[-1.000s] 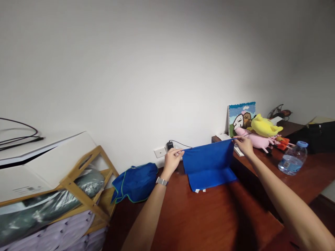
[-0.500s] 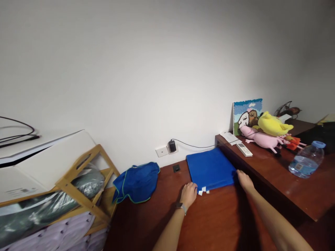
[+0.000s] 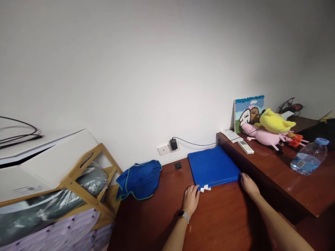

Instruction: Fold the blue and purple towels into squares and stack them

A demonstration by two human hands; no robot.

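A flat, squared blue folded cloth [image 3: 213, 165] lies on the brown wooden table [image 3: 217, 223] against the wall, with small white tags at its front edge. My left hand [image 3: 191, 200], with a watch on the wrist, touches the cloth's front left corner, fingers bent around it. At the front right corner my right hand [image 3: 250, 185] has its fingers closed on the cloth's edge. A crumpled blue cloth with green trim [image 3: 141, 179] lies on the table further left.
The higher desk [image 3: 282, 174] at right bears a remote [image 3: 246, 147], plush toys [image 3: 276, 122], a water bottle [image 3: 309, 157] and a picture [image 3: 248, 111]. A black charger [image 3: 173, 143] with a cable is in the wall socket. A wooden rack [image 3: 86, 181] stands left.
The front edge of the folded blue cloth looks straighter and thicker. Both hands stay at its front corners. The whole view has shifted slightly.
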